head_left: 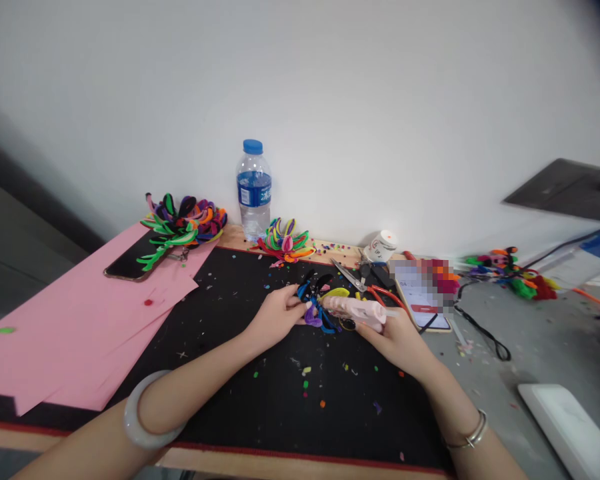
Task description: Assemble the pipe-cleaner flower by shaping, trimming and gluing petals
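My right hand (397, 340) is closed around the handle of a pale pink hot glue gun (355, 309), its nozzle pointing left. Opposite it, my left hand (276, 317) pinches a small pipe-cleaner piece (312, 313) with purple, blue, black and yellow loops. The nozzle meets or nearly touches this piece; exact contact is hidden. Both hands are over a black mat (230, 400). Behind the glue gun lie scissors (355, 279) with orange-red handles, blades toward the upper left.
Pink paper sheets (80, 327) and a dark phone (125, 263) lie left, beside a pipe-cleaner bundle (185, 223). A water bottle (253, 193), colourful loops (286, 241) and a paper cup (381, 247) line the wall. Right are a lit phone (415, 293) and a white device (570, 427).
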The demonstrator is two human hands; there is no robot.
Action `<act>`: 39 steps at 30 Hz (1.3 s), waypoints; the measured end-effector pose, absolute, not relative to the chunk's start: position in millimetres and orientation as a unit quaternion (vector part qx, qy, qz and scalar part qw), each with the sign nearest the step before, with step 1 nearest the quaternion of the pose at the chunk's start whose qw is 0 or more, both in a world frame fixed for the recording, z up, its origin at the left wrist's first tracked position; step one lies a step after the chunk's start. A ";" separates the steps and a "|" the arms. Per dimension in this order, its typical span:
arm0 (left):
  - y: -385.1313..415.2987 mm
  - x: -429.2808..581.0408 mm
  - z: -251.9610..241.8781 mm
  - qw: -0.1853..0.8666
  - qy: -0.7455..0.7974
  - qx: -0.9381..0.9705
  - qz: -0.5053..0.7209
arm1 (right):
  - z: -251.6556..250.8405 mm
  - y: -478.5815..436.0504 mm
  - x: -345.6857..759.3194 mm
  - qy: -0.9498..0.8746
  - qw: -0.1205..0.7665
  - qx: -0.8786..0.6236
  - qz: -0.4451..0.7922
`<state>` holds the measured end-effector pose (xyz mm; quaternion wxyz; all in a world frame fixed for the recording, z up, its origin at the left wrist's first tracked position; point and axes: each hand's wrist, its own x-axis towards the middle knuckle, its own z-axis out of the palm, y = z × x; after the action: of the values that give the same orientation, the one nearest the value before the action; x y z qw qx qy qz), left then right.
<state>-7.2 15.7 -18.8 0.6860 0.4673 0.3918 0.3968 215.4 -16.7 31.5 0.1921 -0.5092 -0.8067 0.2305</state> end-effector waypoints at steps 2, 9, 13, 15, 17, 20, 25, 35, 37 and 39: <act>15.8 -7.5 -19.3 0.685 0.394 0.469 0.395 | 31.6 -16.7 215.3 -0.809 0.190 -0.507 0.229; 16.9 -7.4 -21.8 0.682 0.395 0.474 0.392 | 29.8 -16.0 217.4 -0.814 0.182 -0.513 0.202; 17.2 -7.2 -21.5 0.684 0.397 0.471 0.392 | 29.3 -16.0 217.5 -0.814 0.198 -0.508 0.201; 17.0 -7.2 -20.6 0.688 0.394 0.468 0.392 | 29.3 -16.1 217.4 -0.813 0.205 -0.507 0.198; 16.7 -7.3 -20.0 0.687 0.395 0.469 0.390 | 29.4 -16.1 217.4 -0.812 0.204 -0.511 0.192; 16.5 -7.9 -20.1 0.680 0.397 0.482 0.383 | 29.3 -16.2 217.9 -0.813 0.195 -0.516 0.185; 16.2 -8.1 -22.0 0.674 0.400 0.491 0.381 | 27.6 -16.3 219.1 -0.814 0.192 -0.517 0.181; 14.2 -6.8 -13.4 0.675 0.392 0.494 0.382 | 28.6 -14.9 218.1 -0.819 0.188 -0.512 0.177; 14.1 -7.1 -12.8 0.671 0.392 0.499 0.382 | 29.3 -15.1 217.7 -0.818 0.195 -0.509 0.181; 14.2 -7.3 -13.1 0.669 0.393 0.502 0.381 | 29.3 -15.2 217.9 -0.816 0.192 -0.514 0.184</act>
<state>-7.3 14.2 -13.1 0.6691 0.5024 0.3932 0.3812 217.9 -15.2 29.3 0.1916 -0.5137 -0.8159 0.1837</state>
